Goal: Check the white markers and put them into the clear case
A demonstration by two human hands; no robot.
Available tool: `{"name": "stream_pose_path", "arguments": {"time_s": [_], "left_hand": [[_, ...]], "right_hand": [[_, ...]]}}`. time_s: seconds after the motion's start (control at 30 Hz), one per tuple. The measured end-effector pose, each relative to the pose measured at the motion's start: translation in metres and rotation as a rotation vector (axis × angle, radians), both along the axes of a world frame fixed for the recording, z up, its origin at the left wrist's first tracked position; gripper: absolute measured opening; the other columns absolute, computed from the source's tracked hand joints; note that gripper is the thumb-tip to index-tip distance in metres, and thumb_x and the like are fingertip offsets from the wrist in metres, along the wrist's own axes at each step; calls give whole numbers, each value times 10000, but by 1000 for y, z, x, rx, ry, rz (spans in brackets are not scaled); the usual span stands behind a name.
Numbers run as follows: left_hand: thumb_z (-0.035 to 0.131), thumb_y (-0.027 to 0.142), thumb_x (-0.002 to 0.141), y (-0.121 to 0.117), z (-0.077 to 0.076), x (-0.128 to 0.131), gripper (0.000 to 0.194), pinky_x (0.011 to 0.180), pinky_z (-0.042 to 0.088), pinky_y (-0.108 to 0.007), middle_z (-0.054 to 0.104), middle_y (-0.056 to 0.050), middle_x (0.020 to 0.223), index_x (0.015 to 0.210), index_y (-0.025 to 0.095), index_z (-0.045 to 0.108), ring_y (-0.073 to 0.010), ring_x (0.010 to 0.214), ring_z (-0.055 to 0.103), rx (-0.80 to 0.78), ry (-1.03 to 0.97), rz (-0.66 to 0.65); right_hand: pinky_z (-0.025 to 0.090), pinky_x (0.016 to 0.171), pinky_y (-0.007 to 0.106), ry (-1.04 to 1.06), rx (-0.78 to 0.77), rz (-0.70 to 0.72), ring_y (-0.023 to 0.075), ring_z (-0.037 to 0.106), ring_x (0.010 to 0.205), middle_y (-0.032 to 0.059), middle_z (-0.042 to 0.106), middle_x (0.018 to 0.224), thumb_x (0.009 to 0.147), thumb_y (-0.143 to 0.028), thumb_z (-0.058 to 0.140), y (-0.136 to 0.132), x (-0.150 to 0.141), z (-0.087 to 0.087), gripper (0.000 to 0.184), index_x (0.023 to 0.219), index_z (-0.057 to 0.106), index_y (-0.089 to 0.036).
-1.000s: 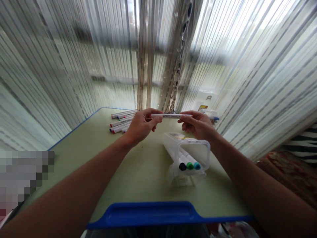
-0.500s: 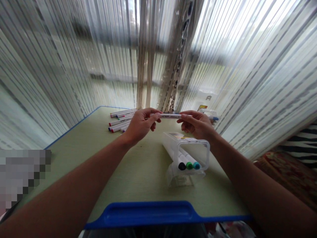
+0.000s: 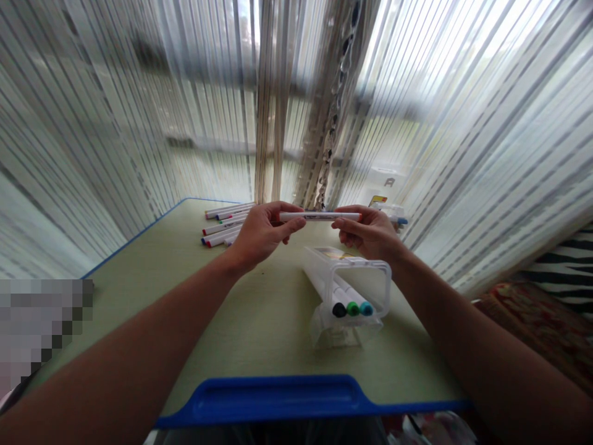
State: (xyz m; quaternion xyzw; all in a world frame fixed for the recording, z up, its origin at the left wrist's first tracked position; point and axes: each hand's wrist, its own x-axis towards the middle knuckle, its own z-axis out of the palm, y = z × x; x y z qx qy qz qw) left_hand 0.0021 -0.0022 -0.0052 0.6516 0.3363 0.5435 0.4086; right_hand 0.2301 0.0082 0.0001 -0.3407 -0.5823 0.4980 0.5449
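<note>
A white marker pen (image 3: 319, 216) lies level between my two hands, above the far part of the table. My left hand (image 3: 269, 230) pinches its left end between thumb and fingers. Its right end rests in the closed fingers of my right hand (image 3: 364, 230). Just below my right hand, a clear plastic case (image 3: 324, 272) lies on its side with its open end facing me. Inside are three white markers with a black tip (image 3: 340, 309), a green tip (image 3: 353, 308) and a turquoise tip (image 3: 366, 308).
Several white markers with coloured ends (image 3: 222, 230) lie in a loose group left of my left hand. Another clear container (image 3: 389, 185) stands behind my right hand. The pale green table (image 3: 231, 346) has a blue edge (image 3: 278, 395); striped curtains (image 3: 208, 123) hang behind it.
The marker has turned slightly in my fingers, and more of its length shows now. My left thumb and fingers have shifted along it. The case and the other markers stay put.
</note>
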Motion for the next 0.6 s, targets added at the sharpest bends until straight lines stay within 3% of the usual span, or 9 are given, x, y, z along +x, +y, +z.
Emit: {"name": "stream_pose_path", "arguments": {"time_s": [0.6], "left_hand": [[766,206,815,2,-1,1,304,526,512,-222,733,-52,823,1085,94,682,-74,535,593,-49,-105,-85]], "right_hand": [[440,391,178,36,-13,35,90,636,461,31,776,751,673,-321,901,0,2,2,299,899,771,-176]]}}
